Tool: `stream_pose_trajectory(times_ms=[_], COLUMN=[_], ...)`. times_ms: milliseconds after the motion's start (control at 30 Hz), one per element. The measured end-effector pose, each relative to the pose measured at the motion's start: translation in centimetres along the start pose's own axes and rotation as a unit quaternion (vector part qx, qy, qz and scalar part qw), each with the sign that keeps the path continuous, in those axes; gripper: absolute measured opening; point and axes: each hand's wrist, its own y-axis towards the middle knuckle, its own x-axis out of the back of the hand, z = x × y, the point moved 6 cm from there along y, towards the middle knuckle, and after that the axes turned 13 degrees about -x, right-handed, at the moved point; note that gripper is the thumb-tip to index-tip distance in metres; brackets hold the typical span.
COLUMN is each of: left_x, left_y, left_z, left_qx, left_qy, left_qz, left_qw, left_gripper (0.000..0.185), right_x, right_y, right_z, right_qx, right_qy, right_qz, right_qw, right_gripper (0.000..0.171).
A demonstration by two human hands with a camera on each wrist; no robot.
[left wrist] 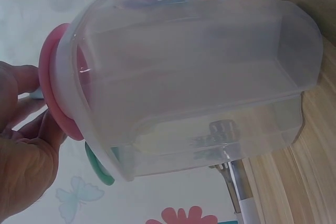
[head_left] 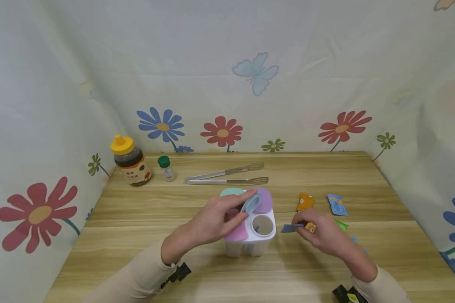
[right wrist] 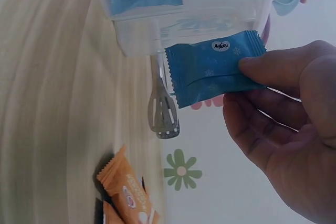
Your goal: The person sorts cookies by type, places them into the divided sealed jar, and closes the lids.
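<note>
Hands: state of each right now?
Left hand: pinching the blue lid on the plastic mold.
Right hand: pinching a blue packet.

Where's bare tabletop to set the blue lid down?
Bare wood lies left of the popsicle mould, below the honey bottle, and in front near the table edge. Right is crowded: candy packets around the right hand. Tongs lie behind; the left hand covers the mould.
</note>
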Motion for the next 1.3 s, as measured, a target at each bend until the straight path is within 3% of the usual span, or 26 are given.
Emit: stream_pose_trajectory(times_ms=[367,567,900,1033,1167,1300], left_x=[-0.1,-0.1,-0.1,0.0,-0.1,-0.1], left_y=[-0.1,-0.2,-0.1,0.0,0.1,0.0], left_z=[0.1,0.1,0.0,0.0,0.0,0.0], left_qx=[0.000,0.003,0.011,0.005,0.002,0.000], left_qy=[-0.006,-0.004,-0.001,-0.006,-0.005,-0.002], left_qz=[-0.001,-0.002,0.000,-0.004,-0.004,-0.002], left_qw=[1.0000,1.0000,0.9999,1.0000,1.0000,1.0000], left_gripper=[0.057,0.057,0.057,0.057,0.057,0.057], right_x=[1.6,2.3,4.1,4.5,4.6,4.6], right_y=[0.2,0.4,1.1,1.4,1.7,2.1], right_z=[1.2,1.9,4.0,4.8,5.4,6.0], right_qx=[0.034,0.028,0.094,0.124,0.150,0.164], right_qy=[0.026,0.063,0.116,0.165,0.240,0.269], right_qz=[-0.044,-0.038,-0.072,-0.072,-0.053,-0.043], right_qw=[0.998,0.997,0.986,0.976,0.958,0.948], right_gripper=[0.030,0.033,0.037,0.039,0.040,0.039])
